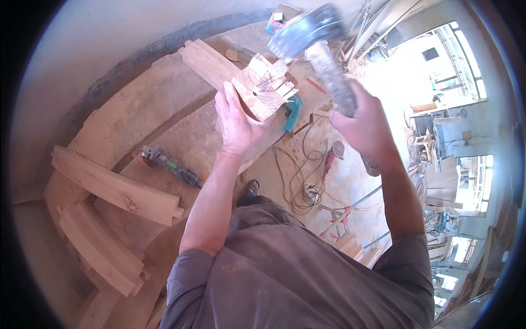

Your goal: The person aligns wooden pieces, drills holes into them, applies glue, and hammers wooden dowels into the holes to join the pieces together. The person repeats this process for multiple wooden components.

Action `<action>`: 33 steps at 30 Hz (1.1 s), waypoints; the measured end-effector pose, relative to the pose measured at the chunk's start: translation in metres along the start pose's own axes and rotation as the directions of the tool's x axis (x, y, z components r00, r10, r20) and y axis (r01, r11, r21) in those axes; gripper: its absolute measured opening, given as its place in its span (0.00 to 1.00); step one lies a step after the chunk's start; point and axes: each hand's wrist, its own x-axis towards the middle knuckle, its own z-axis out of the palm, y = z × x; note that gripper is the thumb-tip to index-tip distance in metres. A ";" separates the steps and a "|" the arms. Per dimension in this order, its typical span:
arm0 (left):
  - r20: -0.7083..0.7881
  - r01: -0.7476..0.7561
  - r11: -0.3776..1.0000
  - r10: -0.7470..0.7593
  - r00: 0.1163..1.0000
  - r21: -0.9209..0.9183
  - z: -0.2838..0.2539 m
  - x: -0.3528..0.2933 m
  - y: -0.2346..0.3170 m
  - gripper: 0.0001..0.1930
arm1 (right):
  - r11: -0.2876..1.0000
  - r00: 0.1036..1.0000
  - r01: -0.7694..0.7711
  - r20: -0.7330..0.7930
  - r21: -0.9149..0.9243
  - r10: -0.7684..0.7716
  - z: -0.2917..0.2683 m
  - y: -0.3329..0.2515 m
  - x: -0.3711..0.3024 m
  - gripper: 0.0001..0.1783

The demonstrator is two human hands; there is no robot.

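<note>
The left hand (238, 125) grasped a beam (268, 100) by its rough-cut end, fingers spread along one side. The right hand (362, 123) had its fingers clenched on a hammer (327, 61), blurred and raised near that end. A teal tool (295, 111) lay partly behind.

Lying on a dusty bench (192, 131) at left, a long board (115, 183) with a tongue at its end, more boards (98, 247) below it in view, and a dark grinder (170, 165) with a green patch, near the long board. Toward the top, a small box (284, 19) near the pale wall (120, 27), a thin red stick (316, 86) and a partly hidden teal power tool (293, 113). On the floor, tangled cable (298, 189) beside a red disc tool (330, 159); at far right, bright windows (475, 175).
</note>
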 end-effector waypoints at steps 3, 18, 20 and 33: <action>0.013 0.035 0.999 -0.035 0.999 0.000 -0.004 0.001 0.002 0.62 | 0.968 0.934 0.149 -0.349 0.201 -0.072 -0.031 -0.005 -0.001 0.21; -0.026 -0.001 0.999 0.002 1.000 0.035 0.003 -0.005 -0.008 0.66 | 1.000 0.990 -0.013 -0.138 -0.012 0.012 -0.007 0.010 -0.002 0.22; -0.012 -0.019 0.999 0.020 1.000 0.035 0.004 -0.006 -0.008 0.66 | 0.999 0.906 0.037 -0.422 0.000 -0.034 -0.038 0.001 -0.007 0.17; -0.066 0.026 1.000 -0.025 0.997 0.009 0.012 0.003 -0.003 0.66 | 0.930 0.977 0.119 0.208 -0.347 -0.047 0.001 0.005 0.001 0.25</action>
